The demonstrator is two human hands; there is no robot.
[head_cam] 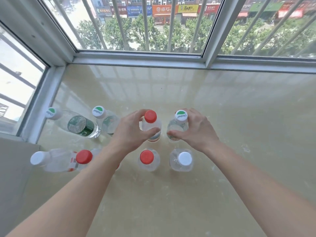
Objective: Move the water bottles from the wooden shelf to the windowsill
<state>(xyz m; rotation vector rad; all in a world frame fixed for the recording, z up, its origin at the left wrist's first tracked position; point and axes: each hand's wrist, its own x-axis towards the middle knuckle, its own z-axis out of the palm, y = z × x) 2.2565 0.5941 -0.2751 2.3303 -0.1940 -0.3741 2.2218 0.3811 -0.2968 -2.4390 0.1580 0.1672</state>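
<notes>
Several water bottles stand upright on the beige windowsill [222,117] in two rows. My left hand [130,130] grips a red-capped bottle [150,117] in the far row. Beside it, my right hand [196,130] grips a bottle with a white-and-green cap [180,115]. Both bottles appear to stand on the sill. Two more green-labelled bottles [78,124] [106,120] stand to the left. The near row holds a white-capped bottle [36,158], a red-capped one [84,156] partly behind my left forearm, another red-capped one [147,157] and a white-capped one [185,158]. The wooden shelf is out of view.
A window frame [140,57] with vertical bars runs along the sill's far edge, and a side window [20,79] closes the left end. A grey wall surface [15,168] sits at the near left. The sill stretches bare to the right of the bottles.
</notes>
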